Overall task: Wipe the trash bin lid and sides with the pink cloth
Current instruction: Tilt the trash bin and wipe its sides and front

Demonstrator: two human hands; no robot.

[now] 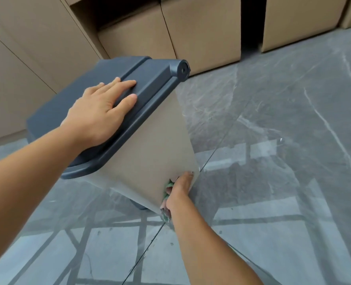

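Head view showed a person bent over a bin [150,145] that stood on a grey marbled floor [273,130], both bare arms reaching down to it. The bin had a beige body and a dark grey lid [71,103], which was shut, with a round hinge knob [181,69] at its far right corner. The left hand [100,112] lay flat on the lid, palm down, fingers spread and pointing toward the far edge, the fingertips resting on a raised ridge that ran along the lid. The right hand [179,188] was low on the bin's right side, near the bottom corner, its fingers stretched out and pressed against the beige wall with a cloth [166,212] bunched beneath them. Only small bits of the cloth peeked out beside the hand and wrist, showing pink and green patches; most of it was hidden under the palm. A dark foot or base of the bin showed just below its body, to the left of the right wrist. Behind the bin, brown cardboard boxes [201,31] were lined up along the floor, with a dark gap between two of them, and pale panelled cabinets [26,48] filled the left side. Window-like reflections crossed the glossy floor tiles in the foreground.
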